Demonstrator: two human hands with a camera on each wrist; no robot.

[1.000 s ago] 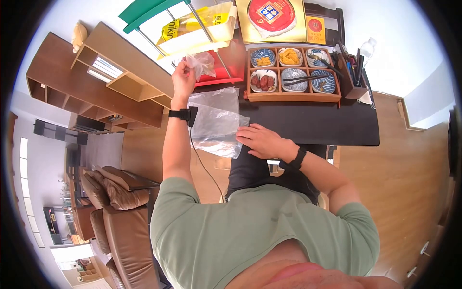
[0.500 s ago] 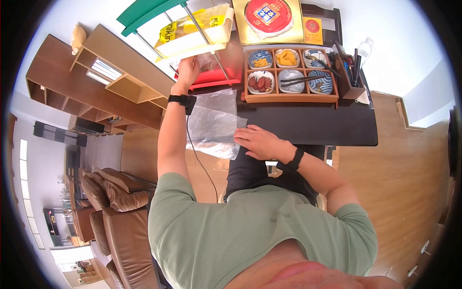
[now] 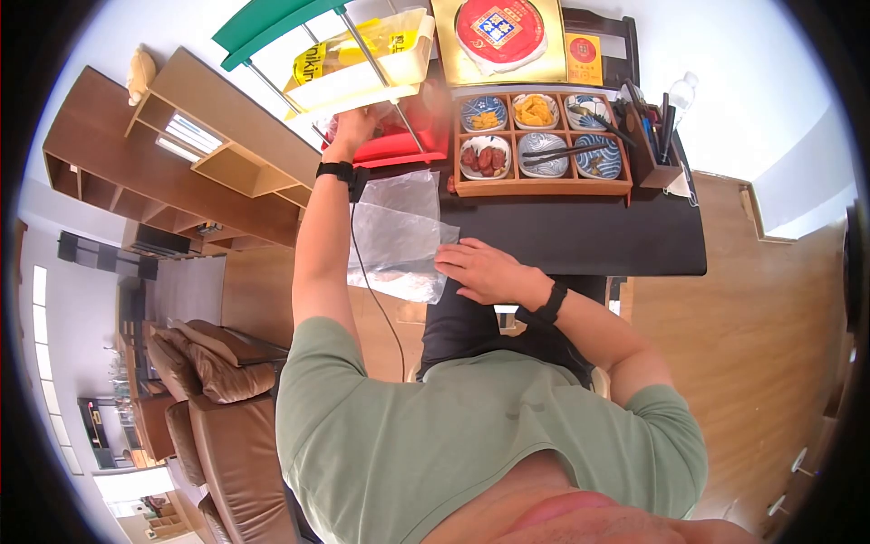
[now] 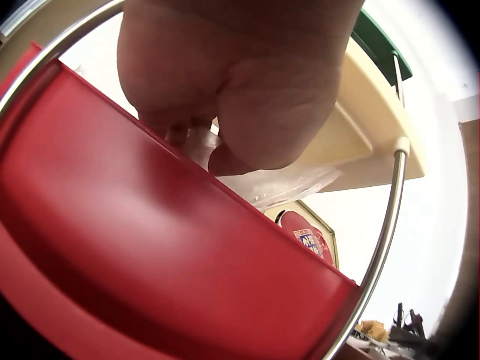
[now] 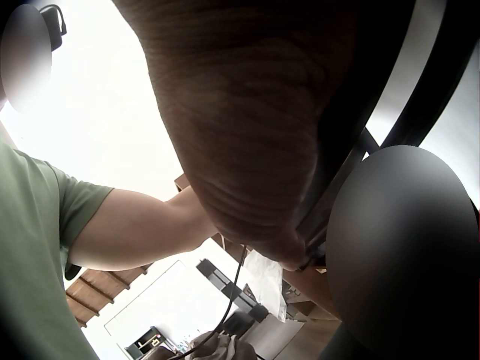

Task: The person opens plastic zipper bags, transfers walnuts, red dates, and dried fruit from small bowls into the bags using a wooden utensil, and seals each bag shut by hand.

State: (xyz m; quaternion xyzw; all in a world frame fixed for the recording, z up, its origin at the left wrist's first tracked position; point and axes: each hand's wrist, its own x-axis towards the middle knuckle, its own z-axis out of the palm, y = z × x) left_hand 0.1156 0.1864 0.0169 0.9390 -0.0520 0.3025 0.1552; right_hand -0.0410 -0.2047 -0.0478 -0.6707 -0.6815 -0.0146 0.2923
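Observation:
My left hand (image 3: 355, 127) reaches into the red bottom tray (image 3: 410, 156) of a tiered rack. In the left wrist view, the curled fingers of that hand (image 4: 232, 82) pinch crumpled clear plastic (image 4: 281, 184) behind the red tray wall (image 4: 150, 225); part of the grip is hidden. A larger clear plastic bag (image 3: 390, 222) lies flat at the dark table's left end, hanging over the front edge. My right hand (image 3: 485, 272) rests with extended fingers at its right edge. The right wrist view shows mostly the underside of that hand (image 5: 240, 142), in shadow.
Above the red tray is a cream tray (image 3: 362, 80) with a yellow package (image 3: 349, 56), between metal posts. A wooden divided box (image 3: 544, 187) with small dishes stands on the table (image 3: 580, 231), beside a pen holder (image 3: 654, 163). A gold box (image 3: 449, 68) is behind.
My left hand has moved from in front of the rack into the red tray, carrying the crumpled plastic. My right hand has stayed at the flat bag's edge.

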